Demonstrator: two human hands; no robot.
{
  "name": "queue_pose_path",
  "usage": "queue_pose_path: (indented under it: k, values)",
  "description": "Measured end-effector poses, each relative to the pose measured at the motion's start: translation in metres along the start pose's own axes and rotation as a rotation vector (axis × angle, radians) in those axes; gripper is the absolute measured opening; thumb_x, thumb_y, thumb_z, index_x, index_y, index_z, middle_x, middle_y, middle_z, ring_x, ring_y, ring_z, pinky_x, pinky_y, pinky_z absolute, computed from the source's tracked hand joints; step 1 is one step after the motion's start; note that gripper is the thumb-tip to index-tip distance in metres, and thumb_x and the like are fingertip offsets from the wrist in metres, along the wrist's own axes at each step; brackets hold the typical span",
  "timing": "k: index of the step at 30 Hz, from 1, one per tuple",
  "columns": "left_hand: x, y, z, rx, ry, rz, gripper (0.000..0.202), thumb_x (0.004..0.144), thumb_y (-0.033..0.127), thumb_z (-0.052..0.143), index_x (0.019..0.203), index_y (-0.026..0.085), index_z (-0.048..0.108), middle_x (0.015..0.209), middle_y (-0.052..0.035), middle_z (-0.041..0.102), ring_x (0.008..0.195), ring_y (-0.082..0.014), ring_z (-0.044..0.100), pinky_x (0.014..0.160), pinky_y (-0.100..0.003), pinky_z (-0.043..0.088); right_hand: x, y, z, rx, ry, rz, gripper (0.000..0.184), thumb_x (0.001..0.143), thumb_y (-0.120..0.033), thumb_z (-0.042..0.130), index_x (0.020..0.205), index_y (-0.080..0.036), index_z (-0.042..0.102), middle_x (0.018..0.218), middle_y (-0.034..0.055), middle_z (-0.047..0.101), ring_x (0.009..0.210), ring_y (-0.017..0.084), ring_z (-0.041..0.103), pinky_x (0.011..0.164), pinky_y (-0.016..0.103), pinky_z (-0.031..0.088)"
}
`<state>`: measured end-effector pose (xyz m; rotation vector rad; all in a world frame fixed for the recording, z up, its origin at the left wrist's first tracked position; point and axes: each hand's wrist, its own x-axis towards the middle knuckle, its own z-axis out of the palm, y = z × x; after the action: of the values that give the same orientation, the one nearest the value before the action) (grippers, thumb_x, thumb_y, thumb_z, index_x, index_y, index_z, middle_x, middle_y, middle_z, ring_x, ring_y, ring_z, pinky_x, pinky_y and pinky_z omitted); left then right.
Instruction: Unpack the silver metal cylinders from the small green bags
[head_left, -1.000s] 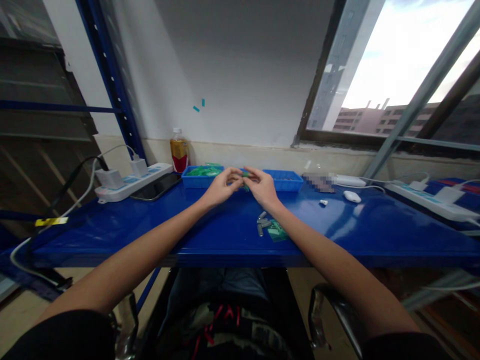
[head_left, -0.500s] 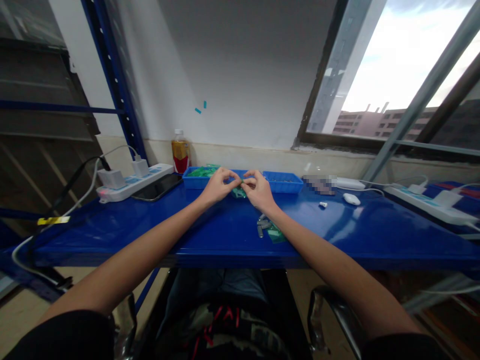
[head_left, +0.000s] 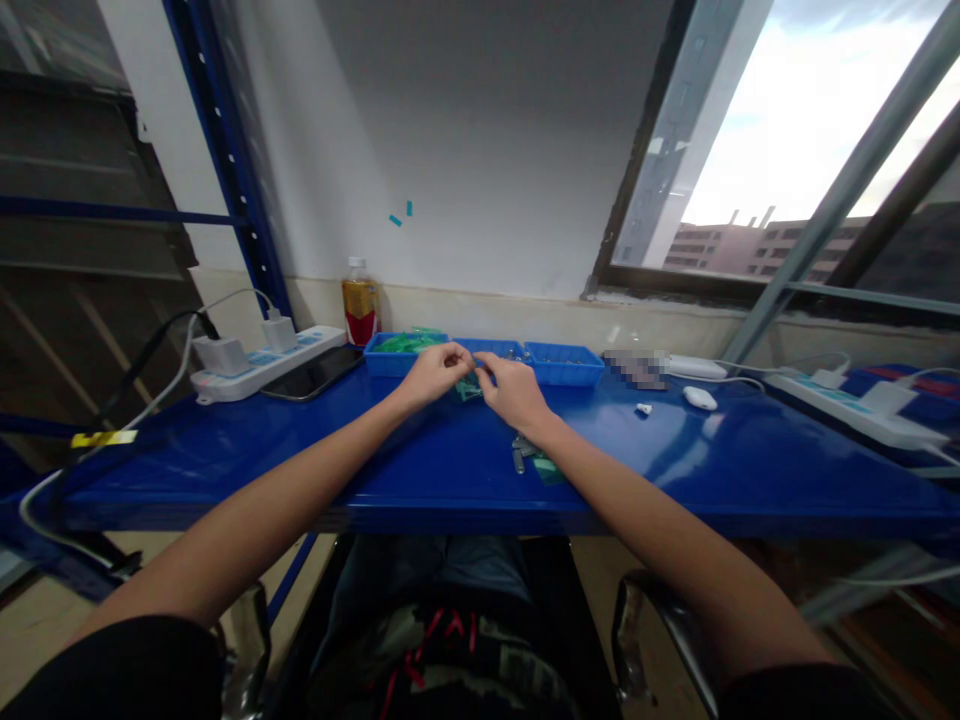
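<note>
My left hand [head_left: 436,372] and my right hand [head_left: 511,388] meet fingertip to fingertip above the middle of the table, both closed in a pinch. What they hold between them is too small to make out. Just below the fingertips lie green pieces [head_left: 469,388], partly covered by my hands. Behind them stand three blue bins: the left bin [head_left: 382,366] heaped with green pieces [head_left: 405,343], the middle bin [head_left: 495,347] half hidden by my hands, and the right bin [head_left: 564,373] with small metal-looking parts. Grey metal pieces [head_left: 519,455] and a green piece [head_left: 547,470] lie beside my right forearm.
On the left of the blue table [head_left: 435,470] are a phone [head_left: 313,375], a power strip [head_left: 274,362] with plugs and a drink bottle [head_left: 361,305]. To the right lie a white earbud [head_left: 643,409], its case [head_left: 700,398] and another power strip [head_left: 859,405].
My right hand has turned so that its back shows more, and its fingers have curled. Both pinches have shifted slightly left. The green bit that showed between the fingertips is no longer visible.
</note>
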<state>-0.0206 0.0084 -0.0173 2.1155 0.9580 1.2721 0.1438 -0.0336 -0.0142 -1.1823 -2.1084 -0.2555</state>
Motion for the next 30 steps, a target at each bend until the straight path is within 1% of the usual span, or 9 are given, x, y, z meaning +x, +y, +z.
queue_pose_path:
  k: [4, 12, 16, 18, 21, 23, 25, 28, 30]
  values:
    - [-0.001, 0.0, 0.001, 0.055, -0.006, -0.02, 0.021, 0.076, 0.034, 0.054, 0.075, 0.014, 0.058, 0.067, -0.0007, 0.058, 0.061, -0.0125, 0.051, 0.06, -0.025, 0.04, -0.001, -0.001, -0.001, -0.069, -0.05, 0.007, 0.028, 0.092, -0.024, 0.044, 0.112, -0.018, 0.062, 0.103, 0.0087, 0.071, 0.091, 0.02, 0.066, 0.083, 0.029, 0.046]
    - [-0.005, 0.002, 0.004, 0.144, -0.007, 0.025, 0.02, 0.077, 0.033, 0.052, 0.075, 0.014, 0.058, 0.07, -0.0019, 0.06, 0.067, -0.0144, 0.053, 0.065, -0.027, 0.041, -0.001, -0.004, -0.005, -0.157, -0.175, 0.022, 0.031, 0.093, -0.025, 0.041, 0.113, -0.017, 0.063, 0.107, 0.0114, 0.07, 0.097, 0.021, 0.065, 0.085, 0.029, 0.044]
    - [-0.003, 0.005, 0.002, 0.144, 0.002, 0.048, 0.02, 0.077, 0.034, 0.052, 0.074, 0.015, 0.057, 0.07, -0.0015, 0.059, 0.067, -0.0143, 0.053, 0.066, -0.028, 0.042, -0.002, -0.008, -0.007, -0.219, -0.281, 0.051, 0.033, 0.095, -0.029, 0.039, 0.102, -0.016, 0.068, 0.1, 0.0141, 0.071, 0.091, 0.023, 0.066, 0.083, 0.031, 0.045]
    - [0.001, 0.01, -0.003, 0.103, 0.096, 0.073, 0.021, 0.079, 0.035, 0.052, 0.075, 0.015, 0.057, 0.071, -0.0014, 0.059, 0.068, -0.0141, 0.054, 0.067, -0.027, 0.043, -0.001, -0.009, -0.006, -0.246, -0.346, 0.069, 0.037, 0.094, -0.034, 0.04, 0.094, -0.015, 0.071, 0.095, 0.0162, 0.071, 0.09, 0.025, 0.066, 0.082, 0.033, 0.045]
    - [0.005, 0.019, -0.023, 0.114, 0.365, 0.099, 0.019, 0.08, 0.034, 0.052, 0.081, 0.016, 0.058, 0.075, -0.002, 0.06, 0.071, -0.0145, 0.055, 0.071, -0.028, 0.045, 0.001, -0.009, -0.006, -0.238, -0.355, 0.094, 0.042, 0.094, -0.043, 0.039, 0.093, -0.015, 0.072, 0.095, 0.0162, 0.071, 0.092, 0.026, 0.066, 0.082, 0.034, 0.046]
    - [0.006, 0.019, -0.042, 0.247, 0.54, 0.122, 0.018, 0.08, 0.033, 0.054, 0.084, 0.016, 0.059, 0.079, -0.0027, 0.061, 0.075, -0.0154, 0.056, 0.077, -0.029, 0.045, 0.002, -0.007, -0.009, -0.209, -0.317, 0.121, 0.043, 0.094, -0.043, 0.038, 0.097, -0.017, 0.071, 0.098, 0.0139, 0.071, 0.094, 0.024, 0.065, 0.083, 0.033, 0.046]
    - [0.007, 0.014, -0.064, 0.413, 0.668, 0.101, 0.018, 0.08, 0.034, 0.056, 0.085, 0.017, 0.061, 0.086, -0.0041, 0.063, 0.084, -0.0179, 0.056, 0.084, -0.032, 0.043, 0.003, -0.004, -0.011, -0.18, -0.292, 0.15, 0.04, 0.094, -0.043, 0.039, 0.101, -0.02, 0.07, 0.1, 0.0115, 0.071, 0.096, 0.023, 0.064, 0.083, 0.032, 0.046]
    - [0.01, -0.001, -0.092, 0.555, 0.792, -0.035, 0.02, 0.082, 0.033, 0.054, 0.091, 0.016, 0.062, 0.092, -0.006, 0.065, 0.092, -0.0215, 0.056, 0.092, -0.036, 0.039, 0.003, 0.001, -0.012, -0.158, -0.308, 0.182, 0.036, 0.092, -0.044, 0.043, 0.102, -0.022, 0.069, 0.101, 0.0098, 0.07, 0.097, 0.024, 0.064, 0.083, 0.033, 0.046]
    - [0.014, -0.015, -0.103, 0.59, 0.795, -0.143, 0.024, 0.086, 0.032, 0.048, 0.098, 0.015, 0.06, 0.098, -0.0087, 0.065, 0.095, -0.0237, 0.057, 0.092, -0.039, 0.038, 0.002, 0.002, -0.011, -0.143, -0.336, 0.19, 0.035, 0.09, -0.045, 0.044, 0.102, -0.022, 0.069, 0.1, 0.0091, 0.07, 0.096, 0.024, 0.063, 0.081, 0.033, 0.046]
